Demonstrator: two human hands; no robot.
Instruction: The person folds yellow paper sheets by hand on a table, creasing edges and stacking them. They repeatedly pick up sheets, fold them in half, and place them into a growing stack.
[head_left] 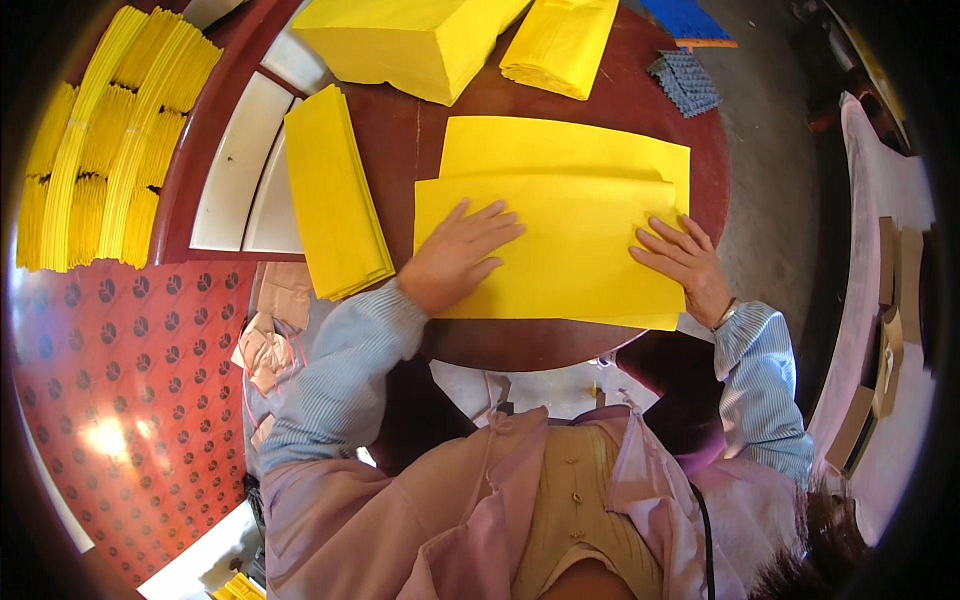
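A folded yellow sheet (pixel 575 245) lies flat in front of me on a round dark-red table (pixel 520 345). Beneath it, another yellow layer (pixel 565 147) sticks out along the far edge and at the right; I cannot tell whether the two are joined. My left hand (pixel 455 255) rests on the sheet's left part, palm down with the fingers spread. At the right edge my right hand (pixel 688 262) lies with its fingers stretched over the paper. Left of the sheet stands a slanted stack of folded yellow paper (pixel 337 195).
A large yellow block-like stack (pixel 385 45) and a smaller folded yellow pile (pixel 562 45) sit at the table's far side. Bundled yellow stacks (pixel 110 140) fill the far left. A grey-blue textured pad (pixel 685 83) is at the far right edge. Cardboard pieces (pixel 887 360) lie at right.
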